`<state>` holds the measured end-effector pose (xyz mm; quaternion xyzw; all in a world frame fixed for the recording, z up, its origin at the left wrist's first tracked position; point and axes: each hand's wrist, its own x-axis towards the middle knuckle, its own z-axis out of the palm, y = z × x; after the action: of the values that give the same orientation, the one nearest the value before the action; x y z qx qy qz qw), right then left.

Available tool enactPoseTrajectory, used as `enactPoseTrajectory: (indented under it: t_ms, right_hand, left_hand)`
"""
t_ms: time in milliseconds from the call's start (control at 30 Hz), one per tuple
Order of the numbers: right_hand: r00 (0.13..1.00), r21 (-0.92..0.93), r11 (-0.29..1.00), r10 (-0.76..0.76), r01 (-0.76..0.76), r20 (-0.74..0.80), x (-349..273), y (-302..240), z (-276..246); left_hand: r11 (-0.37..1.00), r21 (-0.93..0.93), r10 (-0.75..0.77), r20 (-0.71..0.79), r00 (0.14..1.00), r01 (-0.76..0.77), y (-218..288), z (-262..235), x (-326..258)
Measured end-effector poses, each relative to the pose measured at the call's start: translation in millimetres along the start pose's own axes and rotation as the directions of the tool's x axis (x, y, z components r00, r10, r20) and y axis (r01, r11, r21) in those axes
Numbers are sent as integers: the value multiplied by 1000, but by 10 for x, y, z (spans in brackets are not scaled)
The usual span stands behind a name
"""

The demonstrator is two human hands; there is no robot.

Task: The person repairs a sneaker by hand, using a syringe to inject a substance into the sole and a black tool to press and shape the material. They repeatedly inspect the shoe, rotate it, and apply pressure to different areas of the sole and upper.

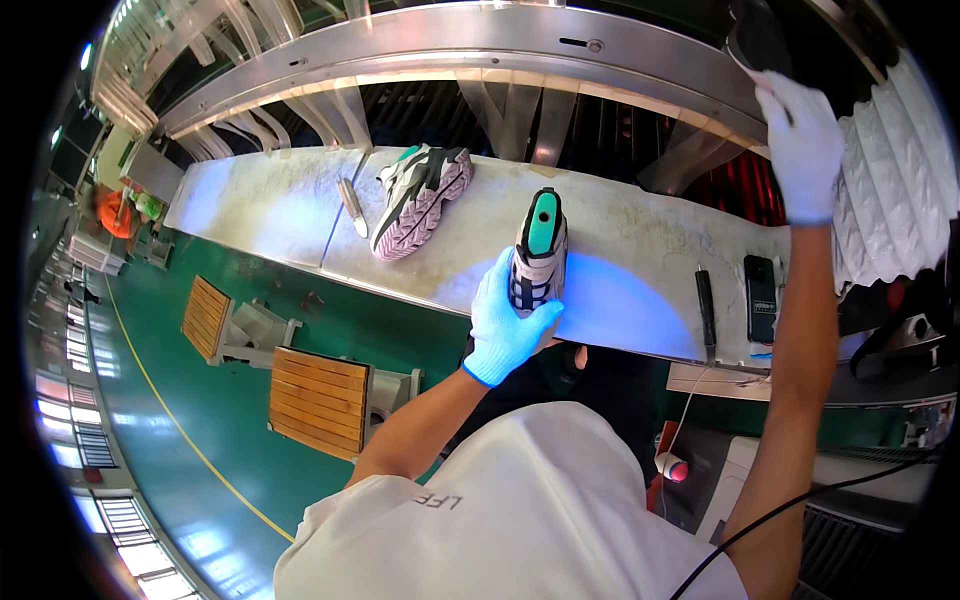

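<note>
My left hand [507, 325], in a white glove lit blue, is closed around a sneaker [538, 285] at the bench's near edge. The shoe is pale with black straps, and a green panel with a dark round spot shows at its far end. Raised at the upper right, my gloved right hand [803, 150] is closed on the edge of a dark, flat, rounded piece [758, 42], whose kind I cannot make out. Left of the held shoe, another sneaker [422, 200] lies on its side, pale and black with a pinkish sole. A slim tool [352, 207] lies beside it.
The pale bench [640, 235] runs along a metal-framed conveyor [480, 45] with clear hanging strips. On its right lie a black pen-shaped tool [706, 306] and a black phone-like device [760, 292]. White ribbed material [895, 185] hangs far right. Slatted stools [318, 402] stand on the green floor.
</note>
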<state>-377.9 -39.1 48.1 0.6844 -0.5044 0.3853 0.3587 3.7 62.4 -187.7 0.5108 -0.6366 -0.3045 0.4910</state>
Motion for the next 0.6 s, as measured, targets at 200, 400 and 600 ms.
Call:
enactPoseTrajectory:
  t_ms: [200,400,600]
  right_hand:
    - [979,195,980,-80,43,185,-1699,-1201,-852]
    - [884,361,902,45,-236,465,-3060,-1992,-819]
    - [827,217,851,355,-479,436,-3228,-2200,-712]
  left_hand:
    - [996,41,-85,98,992,81,131,-101,-87]
    - [965,190,152,163,975,-182,12,-253,-360]
    - [676,442,456,378,806,-590,-560,-545,-567]
